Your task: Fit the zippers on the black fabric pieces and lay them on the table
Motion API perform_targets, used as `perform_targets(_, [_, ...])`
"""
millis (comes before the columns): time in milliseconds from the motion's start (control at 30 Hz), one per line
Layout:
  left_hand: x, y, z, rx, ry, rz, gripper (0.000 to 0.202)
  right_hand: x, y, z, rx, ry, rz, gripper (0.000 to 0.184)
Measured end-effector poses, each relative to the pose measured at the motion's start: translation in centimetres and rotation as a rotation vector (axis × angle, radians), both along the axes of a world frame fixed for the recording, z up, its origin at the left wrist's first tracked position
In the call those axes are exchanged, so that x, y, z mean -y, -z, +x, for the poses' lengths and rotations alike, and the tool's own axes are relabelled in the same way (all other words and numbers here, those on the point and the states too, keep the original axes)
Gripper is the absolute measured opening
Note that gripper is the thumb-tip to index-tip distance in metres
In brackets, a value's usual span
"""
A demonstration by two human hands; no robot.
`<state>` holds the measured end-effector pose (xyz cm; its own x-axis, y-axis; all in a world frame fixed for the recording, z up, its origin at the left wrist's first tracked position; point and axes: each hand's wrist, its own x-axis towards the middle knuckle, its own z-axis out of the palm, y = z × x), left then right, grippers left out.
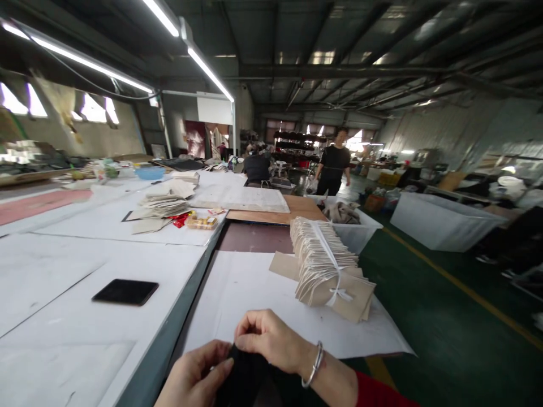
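A piece of black cloth (244, 376) hangs between my two hands at the bottom middle of the view. My left hand (199, 373) pinches its upper left edge between thumb and fingers. Close beside it, my right hand (271, 342) grips the cloth's top edge; a silver bangle circles that wrist, below a red sleeve. The lower part of the cloth runs out of the frame. Beyond my right hand lies a bundle of beige flat pieces (326, 265), tied with a white strip knotted at its near end.
On the white table (169, 316) to the left lies a black phone or tablet (126, 291). Farther back are a beige stack (163, 200), a yellow snack pack (201, 221) and a blue basin (149, 172). White bins (441, 220) stand rightward; a person (334, 164) stands beyond the table.
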<state>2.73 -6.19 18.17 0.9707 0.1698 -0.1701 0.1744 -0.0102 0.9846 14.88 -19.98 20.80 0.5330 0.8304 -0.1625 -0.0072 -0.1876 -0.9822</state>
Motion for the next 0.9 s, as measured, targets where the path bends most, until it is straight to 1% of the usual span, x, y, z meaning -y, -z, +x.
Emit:
perform_targets(133, [0.7, -1.8, -0.4, -0.096, -0.048, -0.063, 0.027, 0.0, -0.6, -0.2, 0.039, -0.006, 0.038, 0.014])
perform_targets(200, [0.8, -2.8, -0.6, -0.099, -0.083, -0.117, 0.027, -0.1, -0.7, -0.2, 0.05, -0.029, 0.054, 0.015])
perform_targets(267, [0.8, -3.4, -0.6, -0.094, -0.11, -0.125, 0.031, -0.2, -0.8, -0.3, 0.061, -0.052, 0.042, 0.014])
perform_targets(333, [0.7, -3.6, -0.7, -0.09, -0.14, -0.089, 0.038, -0.4, -0.8, -0.7, 0.053, -0.064, 0.035, 0.012])
perform_targets(367, [0.5, -3.6, -0.8, -0.084, -0.158, -0.071, 0.041, -0.6, -0.8, -0.9, 0.05, -0.055, 0.055, 0.01])
perform_targets(400, [0.4, -3.5, -0.9, -0.078, -0.179, -0.057, 0.043, -0.8, -0.7, -1.2, 0.047, -0.033, 0.093, 0.01])
perform_targets(467, [0.0, -3.4, -1.2, -0.064, -0.217, -0.044, 0.044, -1.2, -0.6, -1.5, 0.052, 0.036, 0.201, 0.016])
perform_targets(567, [-0.7, -3.8, -2.0, -0.061, -0.278, -0.051, 0.042, -1.6, 0.1, -1.8, 0.031, 0.151, 0.36, 0.028])
perform_targets(667, [-1.6, -4.6, -3.0, -0.069, -0.323, -0.066, 0.042, -1.6, 1.2, -2.1, 0.008, 0.232, 0.468, 0.027])
perform_targets(733, [-2.0, -5.2, -3.6, -0.073, -0.333, -0.069, 0.043, -1.5, 2.0, -2.5, 0.027, 0.24, 0.479, 0.021])
perform_targets(800, [-2.3, -5.6, -3.9, -0.078, -0.344, -0.06, 0.044, -1.6, 2.6, -3.1, 0.059, 0.218, 0.459, 0.018])
perform_targets(900, [-2.6, -6.0, -4.2, -0.085, -0.363, -0.029, 0.046, -1.9, 2.8, -4.0, 0.101, 0.207, 0.41, 0.018])
